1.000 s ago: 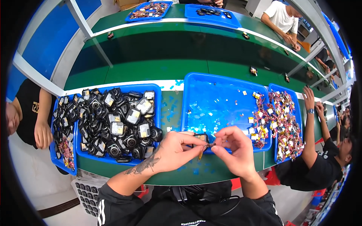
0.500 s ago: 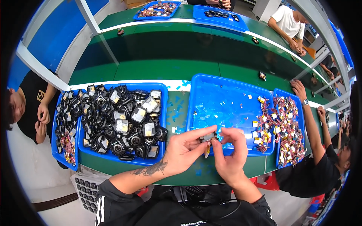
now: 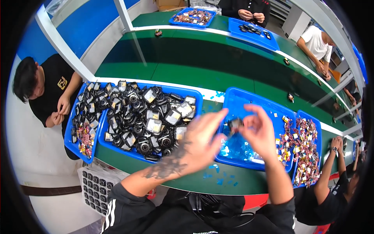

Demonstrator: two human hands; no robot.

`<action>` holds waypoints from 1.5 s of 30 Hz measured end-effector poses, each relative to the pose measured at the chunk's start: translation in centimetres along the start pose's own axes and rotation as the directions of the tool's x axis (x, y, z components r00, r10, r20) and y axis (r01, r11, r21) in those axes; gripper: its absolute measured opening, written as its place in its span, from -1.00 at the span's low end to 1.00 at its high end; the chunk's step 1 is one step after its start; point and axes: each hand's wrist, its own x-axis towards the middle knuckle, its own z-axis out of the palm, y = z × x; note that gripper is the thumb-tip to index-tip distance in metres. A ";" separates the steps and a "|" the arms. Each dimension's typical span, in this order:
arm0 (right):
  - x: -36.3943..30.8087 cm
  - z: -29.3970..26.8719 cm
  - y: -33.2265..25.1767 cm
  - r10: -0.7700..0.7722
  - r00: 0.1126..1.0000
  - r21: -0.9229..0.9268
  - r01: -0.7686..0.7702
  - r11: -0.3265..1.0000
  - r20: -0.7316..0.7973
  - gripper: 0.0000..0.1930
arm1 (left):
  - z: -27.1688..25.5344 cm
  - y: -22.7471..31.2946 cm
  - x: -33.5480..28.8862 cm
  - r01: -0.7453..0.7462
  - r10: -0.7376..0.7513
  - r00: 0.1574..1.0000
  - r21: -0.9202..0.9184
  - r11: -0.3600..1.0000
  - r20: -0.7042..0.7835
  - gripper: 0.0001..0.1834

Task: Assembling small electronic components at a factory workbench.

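My right hand (image 3: 260,136) pinches a small dark part (image 3: 235,125) between thumb and fingertips, above the middle blue tray (image 3: 269,100). Motion smears the part, so its exact kind cannot be told. My left hand (image 3: 200,142) is apart from it to the left, fingers stretched out and holding nothing visible. Under the left hand's side lies a blue tray (image 3: 201,99) heaped with black watch-like cases (image 3: 156,124), several with pale rectangular pieces in them. Small wired parts with yellow and white tabs (image 3: 286,138) lie along the right side of the middle tray.
A narrow tray (image 3: 317,121) full of small wired parts (image 3: 306,150) stands at the right. Blue film scraps (image 3: 220,181) are scattered on the green table. A co-worker (image 3: 52,89) sits at the left, others at the right. The dark-green conveyor (image 3: 202,68) carries a few parts.
My hands were together around the small part; now the left has drawn away with its fingers extended, and the right holds the part alone. The whole view has shifted.
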 end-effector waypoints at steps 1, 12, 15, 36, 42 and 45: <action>2.8 -1.4 0.3 0.017 0.999 -0.003 -0.017 1.000 0.027 -0.46 | -1.9 -1.1 0.7 -0.170 0.216 0.974 0.421 0.891 -0.065 -0.61; 17.5 -8.9 8.5 0.092 0.918 -0.538 -0.305 0.786 -0.387 -0.44 | -4.3 -3.1 3.4 0.014 0.028 0.999 0.708 0.706 -0.047 -0.81; 16.4 -12.1 8.1 -0.018 0.921 -0.373 -0.140 0.917 -0.390 -0.67 | -3.1 -1.3 3.8 0.155 -0.155 0.988 0.028 0.987 -0.022 -0.84; -5.5 -14.6 1.2 0.155 0.978 -0.639 -0.209 0.740 -0.141 -0.81 | 3.2 -1.2 1.7 0.455 -0.257 0.890 -0.754 0.473 0.376 -0.49; -5.0 -11.8 1.9 0.311 0.950 0.430 -0.266 0.863 -0.035 -0.78 | 3.9 -1.9 0.7 0.328 -0.162 0.931 -0.558 0.762 0.326 -0.69; -5.2 -7.7 1.2 0.412 0.905 0.655 -0.373 0.657 0.102 -0.83 | 4.3 0.1 0.1 0.031 -0.017 0.998 -0.221 0.975 0.066 -0.66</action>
